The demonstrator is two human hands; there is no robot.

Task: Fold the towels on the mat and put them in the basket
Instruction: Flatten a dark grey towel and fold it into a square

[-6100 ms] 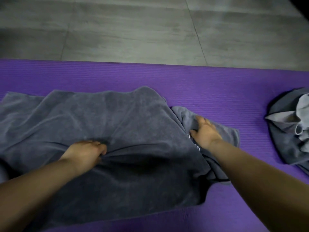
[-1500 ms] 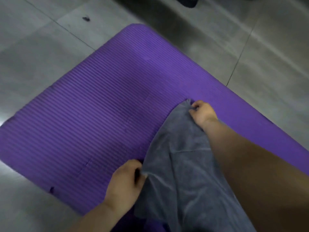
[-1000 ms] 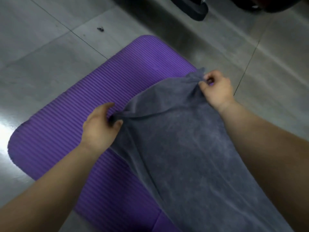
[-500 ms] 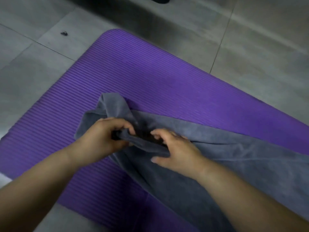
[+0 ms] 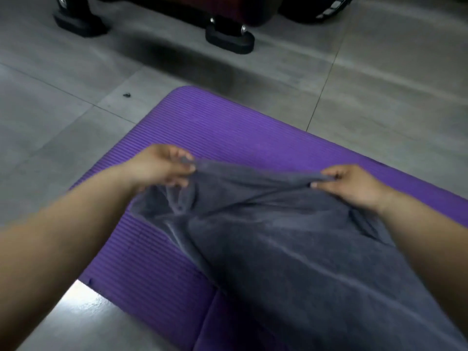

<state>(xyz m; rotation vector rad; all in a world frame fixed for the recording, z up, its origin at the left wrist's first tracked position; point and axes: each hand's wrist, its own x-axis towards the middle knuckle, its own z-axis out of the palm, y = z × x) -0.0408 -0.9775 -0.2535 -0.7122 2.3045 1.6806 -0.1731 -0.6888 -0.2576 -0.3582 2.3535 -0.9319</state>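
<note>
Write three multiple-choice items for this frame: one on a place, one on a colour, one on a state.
1. The towel is spread over: A) the mat B) a shelf C) a chair.
2. The mat's colour: A) green B) purple C) red.
3. The left hand and right hand: A) press flat palms B) pinch the towel's far edge C) hang idle.

A: its body drapes on the mat. B: the ribbed surface is purple. B: each hand grips one end of the lifted edge.
</note>
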